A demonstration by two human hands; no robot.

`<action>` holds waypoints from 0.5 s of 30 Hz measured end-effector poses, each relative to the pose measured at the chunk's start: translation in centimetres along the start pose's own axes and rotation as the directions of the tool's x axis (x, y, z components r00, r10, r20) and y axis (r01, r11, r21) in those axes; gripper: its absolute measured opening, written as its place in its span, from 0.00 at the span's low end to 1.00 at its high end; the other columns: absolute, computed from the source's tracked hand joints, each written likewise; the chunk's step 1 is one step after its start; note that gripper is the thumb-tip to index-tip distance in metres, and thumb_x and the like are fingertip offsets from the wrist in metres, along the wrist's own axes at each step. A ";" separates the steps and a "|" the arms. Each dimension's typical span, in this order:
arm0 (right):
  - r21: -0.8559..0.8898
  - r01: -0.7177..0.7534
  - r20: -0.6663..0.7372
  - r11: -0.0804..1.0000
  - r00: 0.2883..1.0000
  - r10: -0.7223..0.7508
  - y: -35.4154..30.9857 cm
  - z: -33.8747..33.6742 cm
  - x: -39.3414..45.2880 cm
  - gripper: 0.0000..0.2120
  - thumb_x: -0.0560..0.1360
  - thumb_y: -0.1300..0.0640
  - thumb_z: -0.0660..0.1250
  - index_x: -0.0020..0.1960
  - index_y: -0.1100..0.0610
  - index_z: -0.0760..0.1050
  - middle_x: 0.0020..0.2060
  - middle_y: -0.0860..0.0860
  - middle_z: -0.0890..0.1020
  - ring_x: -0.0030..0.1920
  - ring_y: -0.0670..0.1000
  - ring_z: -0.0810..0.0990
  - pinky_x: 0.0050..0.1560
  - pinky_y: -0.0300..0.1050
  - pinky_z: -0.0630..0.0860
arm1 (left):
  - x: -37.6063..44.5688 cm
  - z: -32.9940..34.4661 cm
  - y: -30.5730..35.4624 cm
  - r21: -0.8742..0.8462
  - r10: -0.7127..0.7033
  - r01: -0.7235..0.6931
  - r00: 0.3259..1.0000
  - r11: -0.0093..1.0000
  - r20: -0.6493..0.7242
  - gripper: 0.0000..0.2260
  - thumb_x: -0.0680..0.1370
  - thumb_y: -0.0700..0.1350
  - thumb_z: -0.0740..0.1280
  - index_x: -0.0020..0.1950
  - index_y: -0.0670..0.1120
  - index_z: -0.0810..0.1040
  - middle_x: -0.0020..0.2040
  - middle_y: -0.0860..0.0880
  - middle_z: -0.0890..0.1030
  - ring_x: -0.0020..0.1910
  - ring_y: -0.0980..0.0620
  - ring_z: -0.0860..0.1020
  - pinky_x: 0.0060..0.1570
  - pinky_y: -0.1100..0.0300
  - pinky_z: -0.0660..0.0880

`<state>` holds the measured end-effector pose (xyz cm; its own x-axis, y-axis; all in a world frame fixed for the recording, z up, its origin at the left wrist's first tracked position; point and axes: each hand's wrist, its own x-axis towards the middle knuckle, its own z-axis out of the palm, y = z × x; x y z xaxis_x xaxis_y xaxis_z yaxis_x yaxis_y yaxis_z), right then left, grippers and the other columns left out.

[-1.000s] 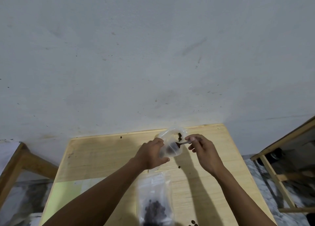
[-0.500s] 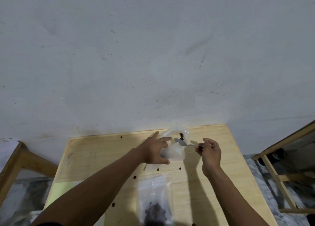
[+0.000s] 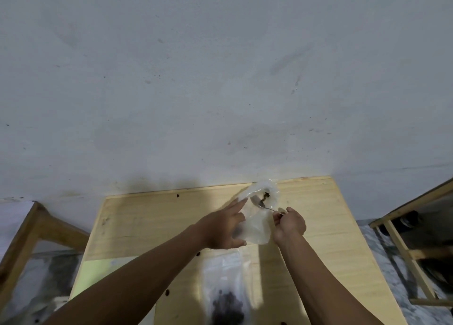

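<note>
Clear crumpled plastic bag point(image 3: 257, 226), few dark bits point(image 3: 266, 196) up top beside spoon point(image 3: 259, 202).

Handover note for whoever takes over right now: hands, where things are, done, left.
Left hand: open, straight fingers against the side of the clear bag.
Right hand: pinches the spoon by its handle, bowl inside the bag's mouth.
Done: a few dark pieces sit in the clear bag.
Left: probably more scoops from the second bag, which lies flat on the table nearer the person. Loose pieces are scattered on the table.
</note>
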<state>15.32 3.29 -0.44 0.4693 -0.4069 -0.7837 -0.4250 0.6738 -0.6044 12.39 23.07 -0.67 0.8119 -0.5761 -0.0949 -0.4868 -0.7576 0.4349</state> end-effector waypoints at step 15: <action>0.107 0.246 0.163 0.963 0.951 -0.261 1.1 0.2 -0.4 0.11 0.82 0.66 0.54 0.54 0.58 0.75 0.37 0.55 0.76 0.35 0.51 0.75 0.46 0.41 0.78 | -1.3 -1.6 1.3 -0.117 -0.167 0.159 0.984 0.980 -0.061 0.25 0.74 0.58 0.71 0.62 0.42 0.74 0.80 0.47 0.55 0.70 0.49 0.70 0.53 0.64 0.67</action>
<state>14.83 4.34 -0.74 0.6835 -0.4628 -0.5645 -0.2109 0.6152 -0.7597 11.19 23.34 1.47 0.8999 -0.4216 -0.1116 -0.3100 -0.7984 0.5162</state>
